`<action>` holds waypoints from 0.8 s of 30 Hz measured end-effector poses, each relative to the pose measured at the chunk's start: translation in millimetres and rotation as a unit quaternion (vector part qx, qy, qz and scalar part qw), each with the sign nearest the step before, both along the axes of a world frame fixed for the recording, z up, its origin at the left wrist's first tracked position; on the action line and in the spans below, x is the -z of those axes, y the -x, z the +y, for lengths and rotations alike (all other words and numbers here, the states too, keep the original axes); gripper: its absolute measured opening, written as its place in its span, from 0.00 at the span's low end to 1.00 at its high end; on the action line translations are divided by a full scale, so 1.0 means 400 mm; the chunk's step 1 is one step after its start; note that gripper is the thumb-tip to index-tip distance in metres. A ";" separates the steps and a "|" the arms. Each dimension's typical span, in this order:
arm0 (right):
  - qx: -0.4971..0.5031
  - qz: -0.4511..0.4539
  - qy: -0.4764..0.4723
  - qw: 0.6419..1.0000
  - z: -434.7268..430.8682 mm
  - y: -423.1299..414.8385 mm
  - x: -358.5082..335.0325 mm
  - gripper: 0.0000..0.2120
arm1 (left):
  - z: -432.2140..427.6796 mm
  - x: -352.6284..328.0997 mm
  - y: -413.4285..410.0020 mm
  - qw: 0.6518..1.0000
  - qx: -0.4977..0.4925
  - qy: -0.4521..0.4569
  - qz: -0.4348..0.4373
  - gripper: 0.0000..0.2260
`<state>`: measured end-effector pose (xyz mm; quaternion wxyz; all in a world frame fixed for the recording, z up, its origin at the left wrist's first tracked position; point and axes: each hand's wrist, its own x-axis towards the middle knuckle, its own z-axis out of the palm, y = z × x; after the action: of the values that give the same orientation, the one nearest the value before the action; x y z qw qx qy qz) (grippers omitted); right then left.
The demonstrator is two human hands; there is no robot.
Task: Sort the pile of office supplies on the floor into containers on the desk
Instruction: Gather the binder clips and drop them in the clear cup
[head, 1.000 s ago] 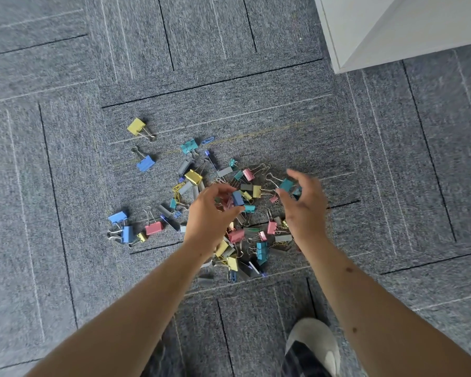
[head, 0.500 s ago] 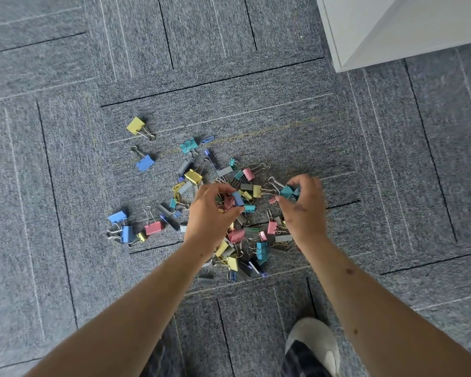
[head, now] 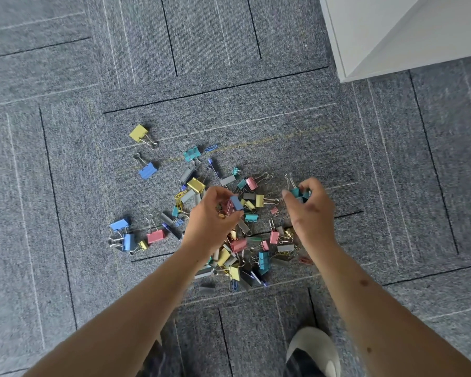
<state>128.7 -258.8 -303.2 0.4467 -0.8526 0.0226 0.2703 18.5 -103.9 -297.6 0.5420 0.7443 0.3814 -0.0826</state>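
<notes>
Pile (head: 238, 244) of binder clips lies on the carpet floor (head: 256, 118), directly below and between my two hands. My left hand (head: 210, 221) has its fingers curled round a blue clip (head: 237, 203), with a few more bunched behind it. My right hand (head: 310, 213) pinches a teal clip (head: 296, 192), its wire handles pointing away from me. The densest remainder sits nearer my left wrist. No containers in view; white furniture (head: 392, 36) stands nearer my right hand.
</notes>
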 end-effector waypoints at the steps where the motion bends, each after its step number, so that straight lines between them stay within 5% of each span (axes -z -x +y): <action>1: 0.000 0.000 -0.005 1.000 0.005 -0.003 -0.008 0.07 | 0.002 0.000 -0.001 1.000 0.003 0.006 -0.001 0.14; 11: 0.004 0.040 -0.078 0.996 0.045 0.000 -0.044 0.06 | 0.024 -0.018 -0.001 0.999 0.004 0.030 -0.020 0.16; 18: 0.044 0.178 -0.127 0.975 0.057 0.012 -0.046 0.11 | 0.040 -0.039 0.010 0.999 -0.010 0.041 -0.018 0.13; 20: 0.017 0.166 -0.107 0.980 0.053 0.015 -0.038 0.06 | 0.047 -0.045 0.012 0.998 -0.023 0.047 -0.020 0.13; 24: -0.072 0.064 -0.052 0.994 0.041 0.026 -0.029 0.15 | 0.061 -0.057 0.014 0.998 -0.035 0.045 -0.016 0.12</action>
<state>118.2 -242.3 -291.5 0.4673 -0.8087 -0.0246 0.3563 12.8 -79.7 -275.0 0.5838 0.7064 0.3944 -0.0682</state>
